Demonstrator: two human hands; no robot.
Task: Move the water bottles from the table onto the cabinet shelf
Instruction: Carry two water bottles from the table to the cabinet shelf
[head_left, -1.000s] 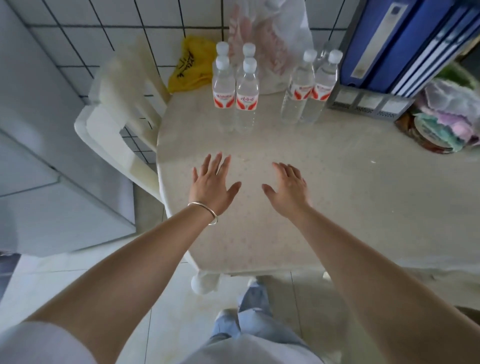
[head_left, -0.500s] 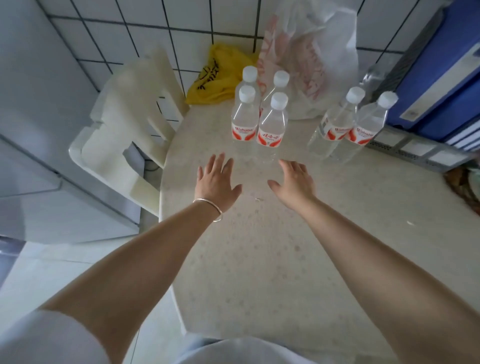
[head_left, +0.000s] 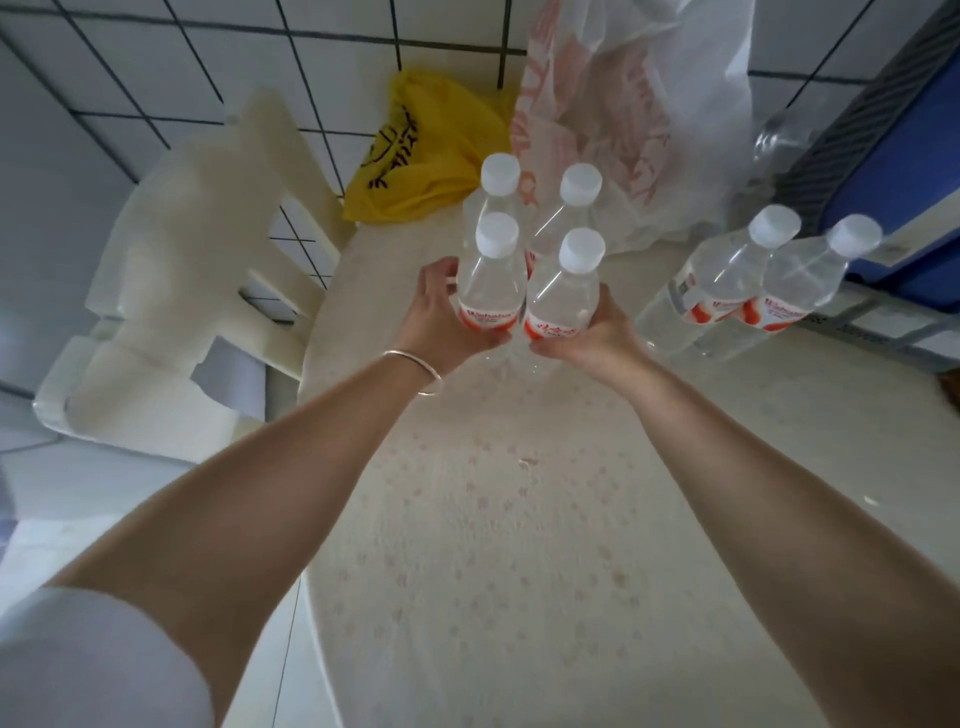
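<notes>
I've got both hands on the near pair: my left hand (head_left: 441, 317) wraps the near-left bottle (head_left: 491, 283), my right hand (head_left: 597, 332) wraps the near-right bottle (head_left: 563, 293). Both stand upright at the table's (head_left: 519, 545) far edge, caps up (two more just behind, another pair to the right).

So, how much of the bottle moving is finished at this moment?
Nothing looks done: six capped bottles are all at the table, and no cabinet shelf is in view. In hand: the left hand grips the front left bottle, and the right hand grips the front right bottle. Left: the two behind and the pair at right.
</notes>
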